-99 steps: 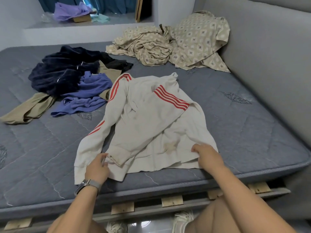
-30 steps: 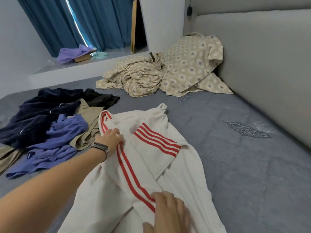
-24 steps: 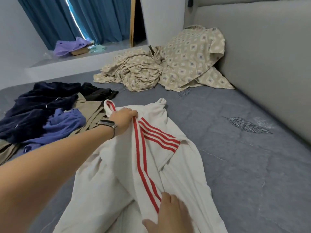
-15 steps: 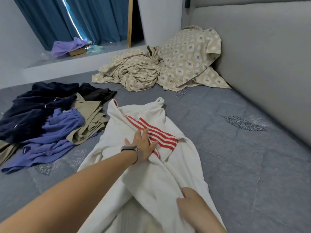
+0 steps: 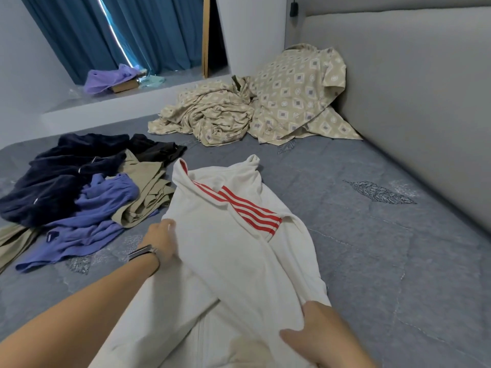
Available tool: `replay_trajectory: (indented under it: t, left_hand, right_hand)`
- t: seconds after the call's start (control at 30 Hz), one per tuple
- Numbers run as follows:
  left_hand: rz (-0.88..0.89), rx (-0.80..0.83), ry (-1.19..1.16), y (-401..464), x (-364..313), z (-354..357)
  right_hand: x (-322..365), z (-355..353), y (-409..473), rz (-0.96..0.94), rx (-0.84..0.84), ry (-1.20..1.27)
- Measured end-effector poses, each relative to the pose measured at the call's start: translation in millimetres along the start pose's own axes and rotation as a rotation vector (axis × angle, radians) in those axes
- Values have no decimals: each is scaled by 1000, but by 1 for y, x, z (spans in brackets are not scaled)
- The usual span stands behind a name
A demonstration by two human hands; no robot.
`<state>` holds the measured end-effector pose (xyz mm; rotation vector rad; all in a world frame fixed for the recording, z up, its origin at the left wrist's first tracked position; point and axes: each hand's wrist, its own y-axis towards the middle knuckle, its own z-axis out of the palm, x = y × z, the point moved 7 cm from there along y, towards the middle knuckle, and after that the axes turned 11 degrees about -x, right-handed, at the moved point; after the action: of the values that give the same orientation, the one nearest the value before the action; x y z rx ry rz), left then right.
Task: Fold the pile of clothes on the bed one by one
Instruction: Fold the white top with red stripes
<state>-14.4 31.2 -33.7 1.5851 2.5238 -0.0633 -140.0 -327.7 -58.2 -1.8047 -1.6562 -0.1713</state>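
Observation:
A white sweatshirt with red stripes (image 5: 233, 251) lies on the grey-blue mattress (image 5: 372, 261), its left sleeve folded across the body. My left hand (image 5: 162, 241), with a watch on the wrist, grips the sweatshirt's left edge at mid height. My right hand (image 5: 318, 333) pinches the cloth near the lower right side. To the left sits the pile: a dark navy fleece (image 5: 61, 173), a purple-blue garment (image 5: 87, 216), khaki trousers (image 5: 148, 192) and a black piece (image 5: 154, 150).
A crumpled beige patterned sheet and pillow (image 5: 265, 107) lie at the bed's far end against the grey padded headboard (image 5: 411, 88). A white ledge (image 5: 127, 104) under blue curtains holds a purple cloth and a box.
My left hand carried the striped left sleeve over the sweatshirt's chest, let it go and drew back to the garment's left edge. My right hand slid down to the lower right side.

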Motion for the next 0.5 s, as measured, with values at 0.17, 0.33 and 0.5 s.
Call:
replay_trajectory:
  t: [0.17, 0.33, 0.5]
  left_hand:
    - [106, -54, -89, 0, 14, 0]
    - [-172, -363, -362, 7, 47, -28]
    - [-570, -120, -319, 54, 134, 14]
  right_hand:
    - [0, -10, 10, 0, -81, 41]
    - [11, -16, 15, 15, -116, 315]
    - [23, 0, 21, -26, -117, 271]
